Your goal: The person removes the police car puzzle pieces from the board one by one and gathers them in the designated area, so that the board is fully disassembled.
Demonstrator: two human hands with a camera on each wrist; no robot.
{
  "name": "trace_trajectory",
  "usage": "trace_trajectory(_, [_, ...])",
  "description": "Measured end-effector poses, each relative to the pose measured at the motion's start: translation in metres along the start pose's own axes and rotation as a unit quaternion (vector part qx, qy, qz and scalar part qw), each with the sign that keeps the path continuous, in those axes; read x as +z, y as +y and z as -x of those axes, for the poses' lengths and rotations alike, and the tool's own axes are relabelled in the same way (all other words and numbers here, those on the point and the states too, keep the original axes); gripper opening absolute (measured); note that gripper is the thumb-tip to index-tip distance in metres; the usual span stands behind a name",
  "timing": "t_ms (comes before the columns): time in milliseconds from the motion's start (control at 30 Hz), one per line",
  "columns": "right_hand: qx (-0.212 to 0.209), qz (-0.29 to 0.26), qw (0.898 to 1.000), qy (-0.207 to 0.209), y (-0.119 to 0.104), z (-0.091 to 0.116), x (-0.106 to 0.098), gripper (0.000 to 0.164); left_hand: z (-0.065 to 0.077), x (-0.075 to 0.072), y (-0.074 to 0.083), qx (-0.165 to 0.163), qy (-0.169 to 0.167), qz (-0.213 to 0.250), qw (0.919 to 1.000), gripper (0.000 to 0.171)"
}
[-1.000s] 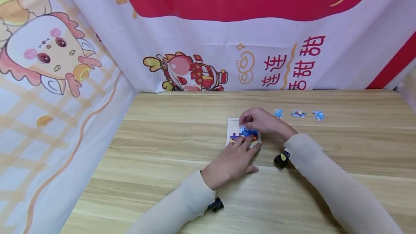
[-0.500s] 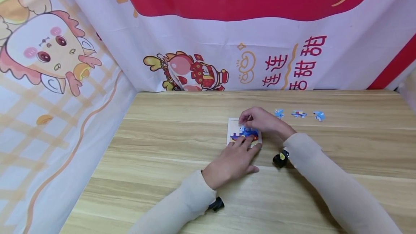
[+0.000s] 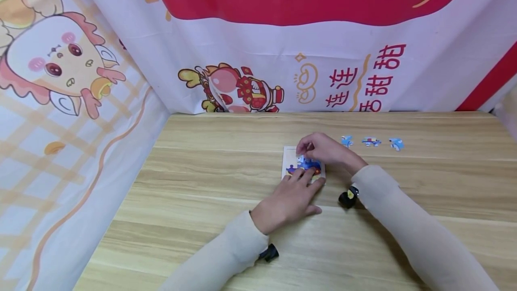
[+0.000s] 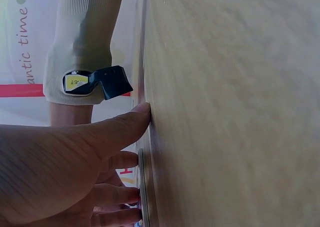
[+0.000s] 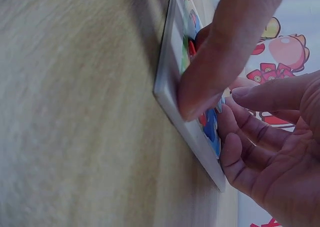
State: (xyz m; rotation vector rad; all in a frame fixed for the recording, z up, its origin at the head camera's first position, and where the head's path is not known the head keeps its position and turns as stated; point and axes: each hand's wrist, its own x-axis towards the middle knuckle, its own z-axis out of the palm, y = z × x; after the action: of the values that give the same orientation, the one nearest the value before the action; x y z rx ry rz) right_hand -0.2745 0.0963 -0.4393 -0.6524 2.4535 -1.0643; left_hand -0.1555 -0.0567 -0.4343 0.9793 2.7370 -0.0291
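A small jigsaw board (image 3: 287, 152) with a pale frame lies on the table, partly filled with a blue vehicle picture (image 3: 313, 165). My left hand (image 3: 287, 201) rests on its near side, fingers spread and pressing the pieces and frame; the left wrist view shows those fingertips at the board's edge. From the far right, my right hand (image 3: 323, 148) reaches over the board with curled fingers. Its thumb and fingertips pinch a blue-and-white puzzle piece (image 3: 300, 160) at the picture's upper part, mostly hidden by the fingers. In the right wrist view, both hands meet over the board's rim (image 5: 192, 142).
Three loose puzzle pieces lie in a row at the back right: a light blue one (image 3: 346, 141), one with a vehicle part (image 3: 371, 141) and another blue one (image 3: 396, 143). Behind the wooden table (image 3: 218, 165) hangs a printed cloth (image 3: 250, 39).
Hardly anything differs: both hands stay at the board, the right fingers shifting only slightly over the piece. The loose pieces lie where they were.
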Motion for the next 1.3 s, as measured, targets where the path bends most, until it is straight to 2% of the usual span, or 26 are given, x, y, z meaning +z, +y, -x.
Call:
trace_trajectory(267, [0.02, 0.012, 1.0, -0.011, 0.0011, 0.0, -0.0002, 0.02, -0.0003, -0.0001, -0.0006, -0.001, -0.005, 0.006, 1.0, 0.07])
trace_trajectory(867, [0.022, -0.009, 0.999, -0.03, 0.0024, -0.0001, 0.001, 0.023, -0.0009, 0.0017, -0.002, 0.0, -0.005, 0.002, 1.0, 0.07])
trace_trajectory(1133, [-0.002, -0.016, 0.999, -0.035, 0.0026, 0.002, 0.0011, 0.022, -0.0007, 0.0011, -0.0015, -0.003, -0.012, 0.01, 0.9999, 0.071])
trace_trajectory(1300, [-0.002, -0.021, 0.999, -0.03, 0.004, 0.0034, 0.0009, 0.024, -0.0004, 0.0017, -0.0013, -0.006, -0.015, 0.011, 0.9998, 0.072])
